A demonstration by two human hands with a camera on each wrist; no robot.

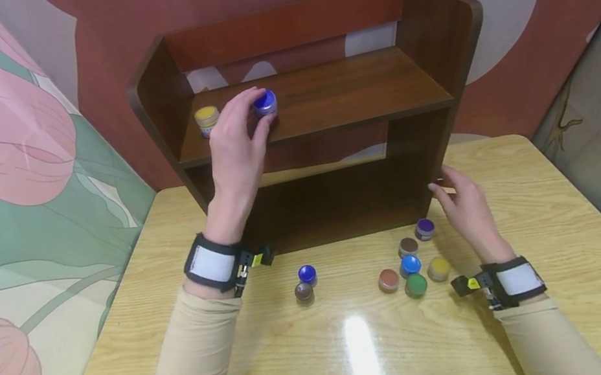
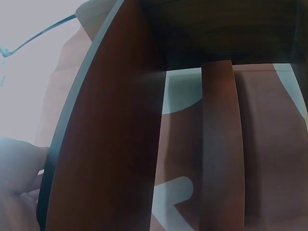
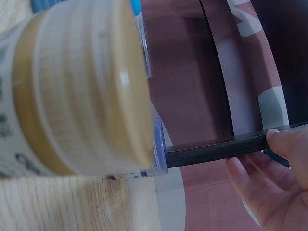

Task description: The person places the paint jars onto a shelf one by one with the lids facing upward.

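My left hand (image 1: 233,136) pinches a small blue-lidded paint jar (image 1: 265,103) between thumb and fingers, at the front of the upper board of a dark brown wooden shelf (image 1: 344,92). Just left of those fingers, a yellow-lidded paint jar (image 1: 207,121) stands on the same board, partly covered by the hand. My right hand (image 1: 465,207) holds the front edge of the shelf's right side panel, low down; in the right wrist view its thumb and fingers lie on opposite sides of the panel (image 3: 216,149). The left wrist view hides the held jar behind the board.
On the table (image 1: 281,361), right of centre, stand several paint jars: purple (image 1: 424,229), brown (image 1: 408,248), light blue (image 1: 410,265), green (image 1: 416,286), reddish (image 1: 389,280) and yellow (image 1: 439,269). A dark blue jar (image 1: 307,275) and a dark jar (image 1: 304,293) stand nearer the middle.
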